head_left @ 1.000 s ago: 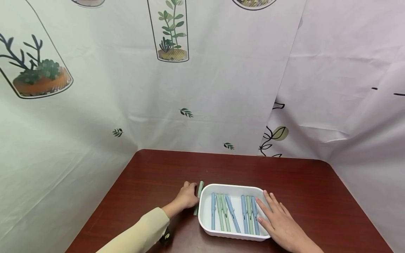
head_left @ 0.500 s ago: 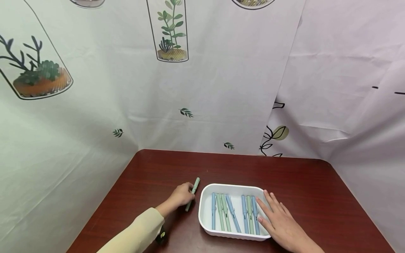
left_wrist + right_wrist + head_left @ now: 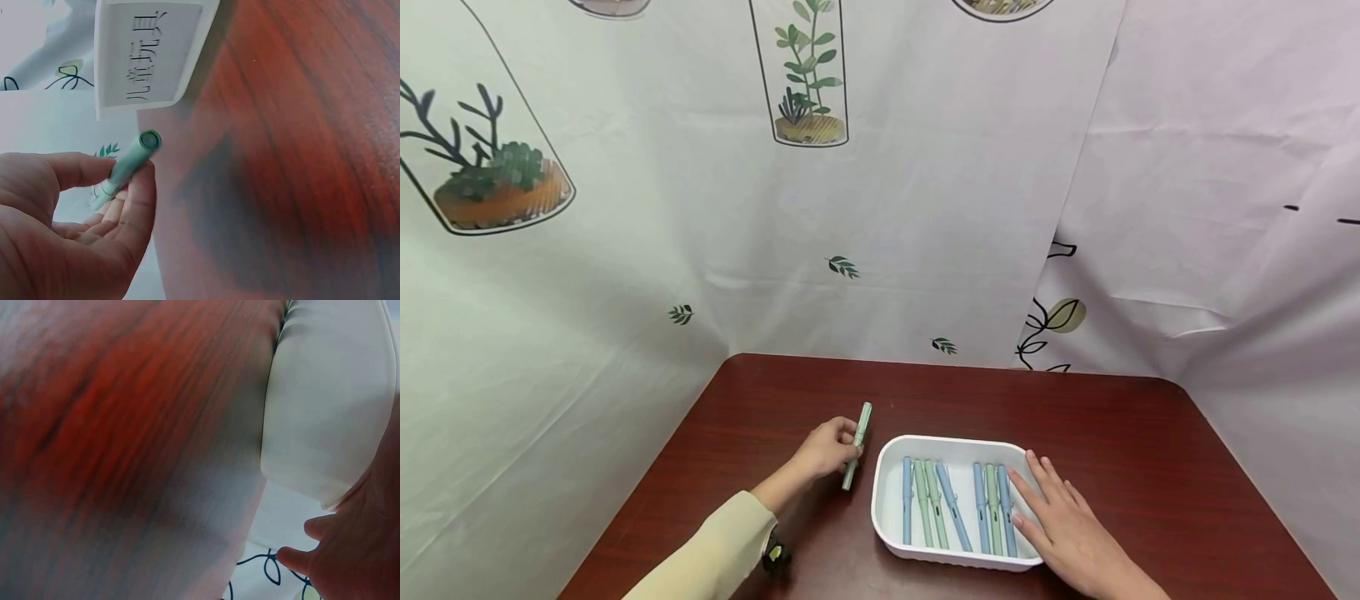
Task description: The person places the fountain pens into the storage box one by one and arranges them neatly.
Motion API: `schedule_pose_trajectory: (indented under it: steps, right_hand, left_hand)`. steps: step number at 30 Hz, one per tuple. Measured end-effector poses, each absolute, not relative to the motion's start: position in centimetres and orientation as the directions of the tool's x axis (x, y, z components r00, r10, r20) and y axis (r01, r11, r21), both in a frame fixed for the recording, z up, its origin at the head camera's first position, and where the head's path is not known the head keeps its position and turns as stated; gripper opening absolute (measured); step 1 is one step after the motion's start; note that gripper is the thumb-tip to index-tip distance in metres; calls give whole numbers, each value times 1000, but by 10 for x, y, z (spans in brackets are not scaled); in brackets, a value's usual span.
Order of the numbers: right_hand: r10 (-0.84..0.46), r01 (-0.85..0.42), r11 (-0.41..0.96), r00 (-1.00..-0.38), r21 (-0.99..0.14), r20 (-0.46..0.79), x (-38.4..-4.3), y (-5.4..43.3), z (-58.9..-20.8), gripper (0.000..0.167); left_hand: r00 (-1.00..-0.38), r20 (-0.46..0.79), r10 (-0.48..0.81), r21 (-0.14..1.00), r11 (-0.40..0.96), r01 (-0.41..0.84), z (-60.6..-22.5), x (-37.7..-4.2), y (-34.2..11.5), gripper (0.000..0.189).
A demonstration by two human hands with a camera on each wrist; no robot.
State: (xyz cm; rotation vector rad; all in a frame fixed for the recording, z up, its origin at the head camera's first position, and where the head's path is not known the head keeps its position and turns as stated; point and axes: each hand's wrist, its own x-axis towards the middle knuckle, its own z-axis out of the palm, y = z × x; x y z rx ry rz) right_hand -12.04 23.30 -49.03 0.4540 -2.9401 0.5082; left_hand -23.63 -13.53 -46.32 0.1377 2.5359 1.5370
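My left hand (image 3: 827, 451) pinches a pale green pen (image 3: 862, 423) between thumb and fingers, left of a white plastic tray (image 3: 880, 500). In the left wrist view the green pen (image 3: 130, 161) points its round end toward the camera, apart from the tray. My right hand (image 3: 1071, 527) rests with straight, spread fingers on the tray's right rim. Inside the tray lie two groups of pens: blue pens (image 3: 907, 500) and green pens (image 3: 922, 504) at the left, and a blue, green (image 3: 993, 510) and blue trio at the right. In the right wrist view the right hand (image 3: 350, 556) touches the tray's side.
The trays stands on a dark red wooden table (image 3: 805, 392) near its front edge. A printed white curtain (image 3: 880, 208) hangs behind the table and along both sides. A label with characters (image 3: 147, 53) is on the tray's side.
The left hand has picked the green pen up from beside the tray's left wall and moved it leftward and away from the body. The right hand and tray have stayed put.
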Motion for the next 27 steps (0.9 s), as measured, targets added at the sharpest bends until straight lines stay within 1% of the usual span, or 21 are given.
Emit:
schedule_pose_trajectory:
  steps: [8,15,27]
  right_hand:
    - [-270,-309,901,-949,-306,163,-121,233,-490,60]
    - [-268,-307,902,-950,-304,163,-120,233,-489,60]
    - [-283,-328,905,-940,-272,193,-121,234,-490,58]
  left_hand:
    - [-973,-130,190,913,405,-43,-454,-236,-133,41]
    - [-963,-119,244,926,377,-19,-448,-235,-125,53]
    - [-943,-124,308,929,370,-2,-438,-223,-108,53]
